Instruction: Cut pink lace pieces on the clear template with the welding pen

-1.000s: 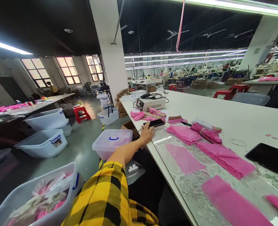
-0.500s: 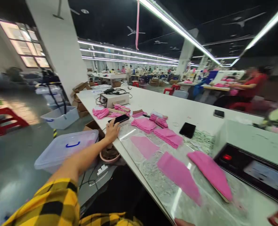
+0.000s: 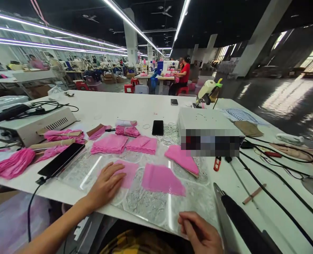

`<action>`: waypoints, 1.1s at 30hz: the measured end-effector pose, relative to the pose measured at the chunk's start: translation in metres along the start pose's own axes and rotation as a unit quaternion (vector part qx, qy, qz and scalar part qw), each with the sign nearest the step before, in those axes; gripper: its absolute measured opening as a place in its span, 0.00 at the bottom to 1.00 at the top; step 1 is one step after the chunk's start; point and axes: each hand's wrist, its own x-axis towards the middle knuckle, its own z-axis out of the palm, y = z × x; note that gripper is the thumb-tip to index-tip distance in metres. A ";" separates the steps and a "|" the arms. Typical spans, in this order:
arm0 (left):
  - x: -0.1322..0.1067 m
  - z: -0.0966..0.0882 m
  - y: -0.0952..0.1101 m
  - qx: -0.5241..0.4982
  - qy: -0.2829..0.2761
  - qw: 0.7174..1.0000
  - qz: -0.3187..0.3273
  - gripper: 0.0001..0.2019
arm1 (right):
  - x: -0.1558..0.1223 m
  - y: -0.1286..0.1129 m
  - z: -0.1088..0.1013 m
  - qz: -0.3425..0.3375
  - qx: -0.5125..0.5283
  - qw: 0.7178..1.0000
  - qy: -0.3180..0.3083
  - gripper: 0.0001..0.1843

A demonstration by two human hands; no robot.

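My left hand (image 3: 107, 183) lies palm down with its fingers stretched out on a clear plastic sheet (image 3: 143, 208). Its fingertips overlap a pink fabric piece (image 3: 131, 174). To the right, a larger pink fabric piece (image 3: 161, 180) lies flat. Near the table's front edge is my right hand (image 3: 200, 233), its fingers curled in towards the thumb; nothing shows in them. Beyond both hands are a stack of pink pieces (image 3: 110, 144), another pink stack (image 3: 142, 144) and a thicker pink piece (image 3: 182, 160) with a tan lower edge.
A plugged-in phone (image 3: 62, 160) lies at left beside a pink bundle (image 3: 12, 163) and a metal box (image 3: 37, 128). A second phone (image 3: 157, 127) lies behind the stacks. A pale machine box (image 3: 206, 120), cables and a black-handled tool (image 3: 246, 222) occupy the right. A co-worker (image 3: 182, 74) sits far back.
The view has swung right. My left hand has left the phone and now lies at the pink fabric. My right hand, barely visible before, shows more fully at the front edge.
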 end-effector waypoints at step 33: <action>0.111 0.084 0.022 -0.254 -0.265 0.925 0.098 0.04 | 0.103 -0.002 0.009 0.161 -0.327 0.931 -0.033 0.06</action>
